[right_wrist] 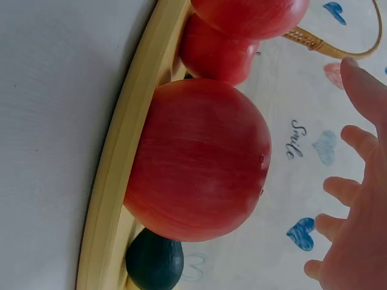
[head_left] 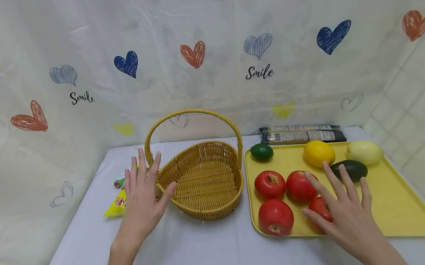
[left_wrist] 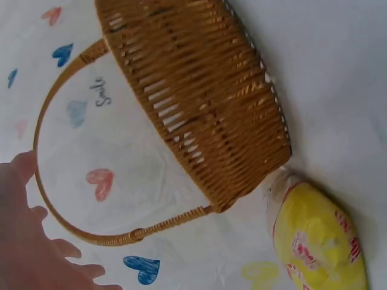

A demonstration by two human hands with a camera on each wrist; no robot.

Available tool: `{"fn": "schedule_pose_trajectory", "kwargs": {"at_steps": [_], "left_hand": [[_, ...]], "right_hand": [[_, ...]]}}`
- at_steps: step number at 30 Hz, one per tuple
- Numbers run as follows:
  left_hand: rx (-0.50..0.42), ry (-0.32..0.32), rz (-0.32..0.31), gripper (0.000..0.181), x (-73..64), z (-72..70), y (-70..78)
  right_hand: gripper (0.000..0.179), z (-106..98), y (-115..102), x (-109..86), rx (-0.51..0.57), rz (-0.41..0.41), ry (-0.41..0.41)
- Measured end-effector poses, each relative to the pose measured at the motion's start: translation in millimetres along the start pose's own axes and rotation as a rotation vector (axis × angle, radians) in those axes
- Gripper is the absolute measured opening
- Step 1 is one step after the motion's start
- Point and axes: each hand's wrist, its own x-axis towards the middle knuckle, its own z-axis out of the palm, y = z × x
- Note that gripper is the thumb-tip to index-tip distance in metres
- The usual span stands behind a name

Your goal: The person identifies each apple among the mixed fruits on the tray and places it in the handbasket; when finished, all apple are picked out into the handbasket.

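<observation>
My left hand (head_left: 144,197), fingers spread, is held up by the left side of a wicker basket (head_left: 203,184) with a tall arched handle; it holds nothing. Partly behind that hand lies a yellow snack bag (head_left: 116,207), seen more fully as a yellow packet (left_wrist: 317,241) in the left wrist view. Over the front of a yellow tray (head_left: 401,209) hovers my right hand (head_left: 350,217), its fingers spread with nothing in them. Below it is a red apple-like fruit (head_left: 320,210), partly hidden by the thumb; in the right wrist view this red fruit (right_wrist: 202,160) stands apart from the fingers.
Also on the tray are several red fruits (head_left: 275,217), a lemon (head_left: 318,153), a pale yellow-green fruit (head_left: 365,152), a dark green avocado-like fruit (head_left: 352,170) and a small green fruit (head_left: 262,152). Long dark packets (head_left: 303,134) lie behind it. A patterned curtain (head_left: 187,17) encloses the table.
</observation>
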Motion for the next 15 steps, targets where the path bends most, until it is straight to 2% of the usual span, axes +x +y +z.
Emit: {"fn": "schedule_pose_trajectory", "kwargs": {"at_steps": [4,8,11,15], "left_hand": [[-0.117,-0.019,-0.016,0.082,18.9,-7.3,-13.6],[-0.323,-0.069,-0.053,0.084,36.2,-6.9,-28.0],[-0.417,-0.139,-0.086,0.09,47.4,-6.3,-37.6],[-0.45,-0.258,-0.104,0.097,58.9,-8.5,-44.2]], "right_hand": [[0.092,2,0,-1.9,0.01,0.009,-0.014],[0.093,4,2,-2.5,0.02,0.008,-0.015],[0.094,5,4,-1.8,0.022,0.01,-0.017],[0.095,5,6,-0.1,0.023,0.015,-0.031]]}}
